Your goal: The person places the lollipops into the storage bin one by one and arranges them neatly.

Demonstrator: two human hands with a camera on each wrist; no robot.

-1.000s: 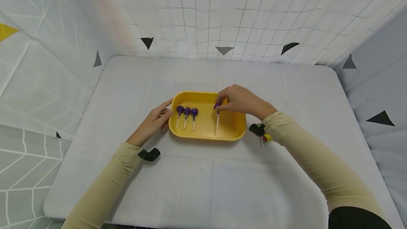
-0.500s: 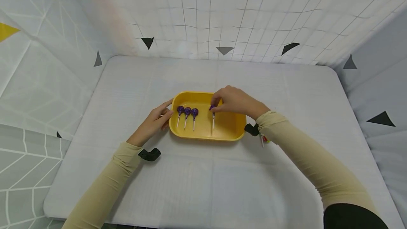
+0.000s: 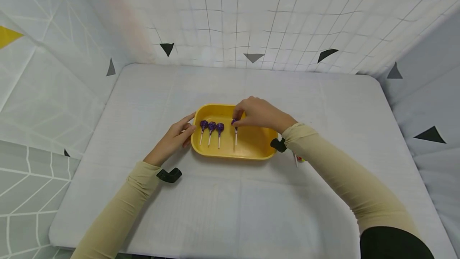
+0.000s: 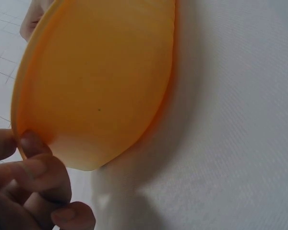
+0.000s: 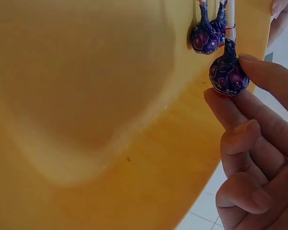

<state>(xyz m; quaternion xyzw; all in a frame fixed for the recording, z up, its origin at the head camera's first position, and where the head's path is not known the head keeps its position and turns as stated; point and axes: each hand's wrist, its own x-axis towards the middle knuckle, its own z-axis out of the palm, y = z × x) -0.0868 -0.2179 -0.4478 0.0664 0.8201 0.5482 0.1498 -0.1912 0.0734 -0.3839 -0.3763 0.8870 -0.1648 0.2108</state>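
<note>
A purple-wrapped lollipop (image 5: 229,76) is pinched by its head between the thumb and fingers of my right hand (image 3: 259,113), over the yellow tray (image 3: 256,147). Its white stick points toward me. On the tray's left side lie three matching lollipops (image 3: 212,126) in a row, sticks also toward me. My left hand (image 3: 175,136) holds the tray's left end, its fingers (image 4: 43,175) at the rim in the left wrist view. The right wrist view shows two of the lying lollipops (image 5: 205,38) close beside the held one.
On the white-covered table (image 3: 230,203), right of the tray, another lollipop (image 3: 300,158) with a red and yellow wrapper lies partly hidden under the right wrist. White fabric walls (image 3: 223,19) with grid lines and dark triangles surround the table.
My right hand has moved left over the tray with the pinched lollipop, closer to the row of three. The left hand and the tray have stayed in place.
</note>
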